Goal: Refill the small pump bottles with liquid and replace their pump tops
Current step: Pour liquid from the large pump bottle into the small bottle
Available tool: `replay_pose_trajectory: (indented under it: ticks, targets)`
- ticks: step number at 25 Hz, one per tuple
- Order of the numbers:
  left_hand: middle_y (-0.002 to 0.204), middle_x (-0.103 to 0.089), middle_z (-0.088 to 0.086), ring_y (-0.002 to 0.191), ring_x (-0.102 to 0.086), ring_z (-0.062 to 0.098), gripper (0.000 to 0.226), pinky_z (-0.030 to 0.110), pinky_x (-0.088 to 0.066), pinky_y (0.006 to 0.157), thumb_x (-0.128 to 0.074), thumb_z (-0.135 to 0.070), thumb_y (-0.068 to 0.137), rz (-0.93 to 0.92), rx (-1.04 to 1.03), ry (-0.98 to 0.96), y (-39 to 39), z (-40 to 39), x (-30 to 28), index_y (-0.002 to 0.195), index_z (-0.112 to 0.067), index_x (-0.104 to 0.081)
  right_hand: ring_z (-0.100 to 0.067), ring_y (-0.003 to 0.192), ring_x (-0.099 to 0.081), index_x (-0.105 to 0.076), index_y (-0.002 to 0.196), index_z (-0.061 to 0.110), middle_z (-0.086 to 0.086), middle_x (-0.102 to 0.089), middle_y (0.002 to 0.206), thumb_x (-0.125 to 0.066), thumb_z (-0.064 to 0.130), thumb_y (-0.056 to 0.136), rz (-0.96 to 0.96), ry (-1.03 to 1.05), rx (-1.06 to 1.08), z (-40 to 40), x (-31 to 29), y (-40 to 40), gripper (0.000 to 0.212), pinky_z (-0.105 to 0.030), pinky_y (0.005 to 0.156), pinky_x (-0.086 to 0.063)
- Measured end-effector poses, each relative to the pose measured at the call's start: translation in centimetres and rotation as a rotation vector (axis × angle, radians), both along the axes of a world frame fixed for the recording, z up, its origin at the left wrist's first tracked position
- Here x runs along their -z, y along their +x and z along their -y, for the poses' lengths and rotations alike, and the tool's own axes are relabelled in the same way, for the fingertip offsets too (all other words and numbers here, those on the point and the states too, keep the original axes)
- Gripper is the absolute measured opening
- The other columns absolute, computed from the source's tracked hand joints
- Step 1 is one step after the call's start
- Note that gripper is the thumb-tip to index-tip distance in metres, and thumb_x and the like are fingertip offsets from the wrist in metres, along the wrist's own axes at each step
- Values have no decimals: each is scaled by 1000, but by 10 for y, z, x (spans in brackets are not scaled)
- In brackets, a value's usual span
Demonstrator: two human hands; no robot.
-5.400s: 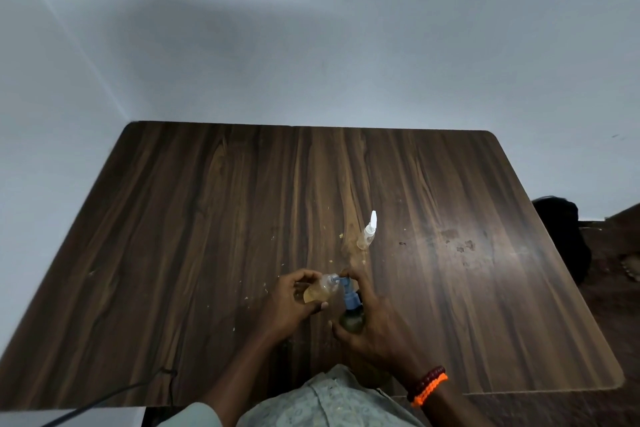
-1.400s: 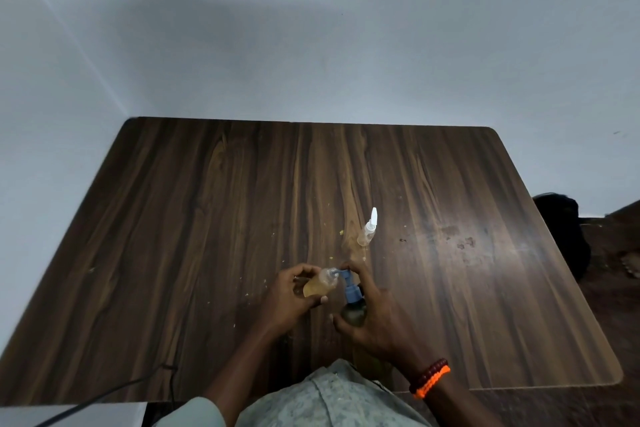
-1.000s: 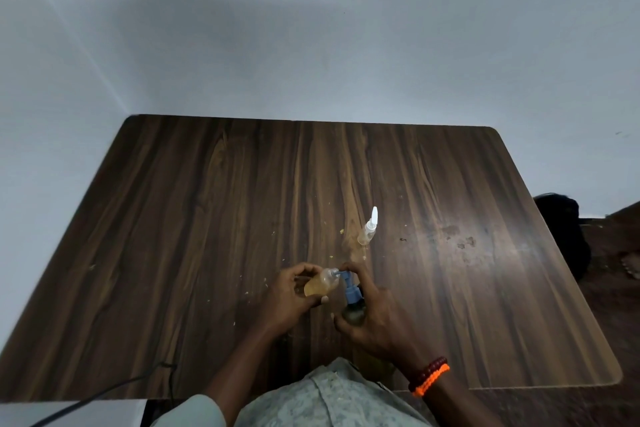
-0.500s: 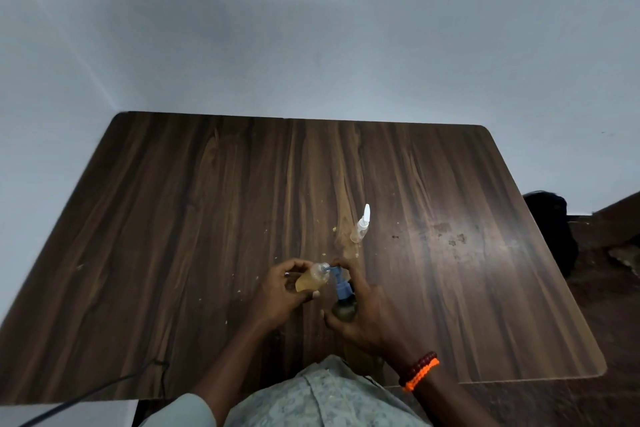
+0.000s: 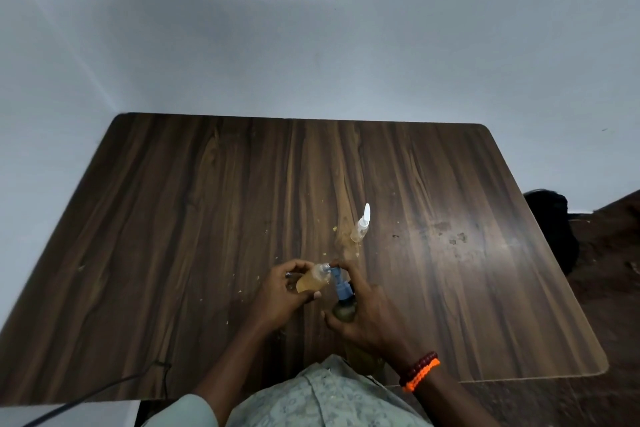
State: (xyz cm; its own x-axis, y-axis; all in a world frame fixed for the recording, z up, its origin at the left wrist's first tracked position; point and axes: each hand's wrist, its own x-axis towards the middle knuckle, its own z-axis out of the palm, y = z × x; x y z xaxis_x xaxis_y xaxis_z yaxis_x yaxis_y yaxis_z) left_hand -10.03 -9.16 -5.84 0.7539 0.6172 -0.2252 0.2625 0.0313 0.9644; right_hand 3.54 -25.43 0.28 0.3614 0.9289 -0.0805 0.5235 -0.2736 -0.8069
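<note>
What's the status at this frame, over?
Left hand grips small bottle, tilted. Right hand holds blue-pump bottle, spout at its mouth. Capped bottle stands beyond. Nothing in the way.

Dim, even indoor light. A soft glare patch lies on my table (image 5: 485, 239) at right of centre, and a broad grey shadow falls across the wall (image 5: 242, 21) in the upper middle. Wide-angle distortion bows the table's edges towards the frame corners. My hands at lower centre are dark and slightly soft; the lower right corner is nearly black.
</note>
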Motion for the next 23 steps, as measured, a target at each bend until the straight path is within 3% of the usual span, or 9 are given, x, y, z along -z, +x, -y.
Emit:
replay_pose_trajectory:
  ticks: [3, 6, 9, 12, 15, 19, 21, 23]
  targets:
    - [106, -80, -9, 101, -76, 9, 43, 19, -60, 77, -92, -7, 72, 9, -7, -27, 0, 0, 1, 100, -36, -77, 7, 77, -70, -36, 138, 52, 25, -66, 85, -75, 52, 84, 13, -5, 18, 1, 6, 1, 66, -14, 63, -56]
    - [107, -80, -4, 104, -77, 16, 42, 26, -63, 78, -92, -7, 73, -6, 3, -59, 0, 2, 3, 101, -35, -78, -4, 75, -72, -43, 124, 46, 16, -69, 85, -75, 49, 85, 23, 32, 61, 0, 8, 1, 50, -25, 63, -61]
    - [107, -80, -6, 102, -77, 13, 41, 21, -61, 77, -92, -11, 73, -6, 0, -57, 0, 3, 0, 101, -38, -77, 6, 82, -70, -32, 125, 59, 23, -67, 88, -75, 50, 84, 52, 40, 46, -1, 4, 2, 60, -14, 67, -58]
    - [106, -81, -6, 101, -77, 12, 39, 19, -61, 77, -92, -17, 71, 18, 0, -33, -1, 0, -3, 101, -37, -77, 16, 86, -66, -29, 140, 53, 28, -63, 92, -75, 50, 85, 59, 12, 20, 0, 5, 1, 72, -5, 69, -52]
    - [107, -80, -3, 102, -77, 15, 36, 25, -63, 79, -91, -16, 74, 9, 2, -53, -2, 1, -3, 102, -33, -77, 11, 82, -68, -38, 136, 47, 23, -65, 88, -73, 53, 86, 62, 11, 31, 2, 9, -1, 61, -9, 64, -53]
    - [105, -80, -5, 101, -77, 14, 39, 27, -64, 77, -92, -7, 74, -23, 8, -68, -3, 3, -3, 101, -33, -78, 0, 72, -72, -43, 122, 44, 27, -69, 99, -75, 53, 88, 40, 49, 52, -3, 4, -2, 48, -20, 57, -58]
    - [106, -80, -8, 101, -76, 8, 39, 20, -62, 77, -92, -12, 74, -22, 11, -39, -4, 0, -6, 102, -34, -77, 10, 76, -70, -37, 124, 52, 39, -65, 101, -75, 51, 88, 40, 42, 25, -5, -1, -2, 52, -10, 59, -53]
    - [107, -80, -10, 101, -75, 5, 39, 17, -60, 79, -92, -15, 74, -33, 6, 4, -5, -2, -8, 105, -32, -76, 19, 82, -66, -35, 135, 48, 47, -60, 102, -76, 48, 87, 43, 33, 8, -4, -3, -4, 63, -1, 65, -49]
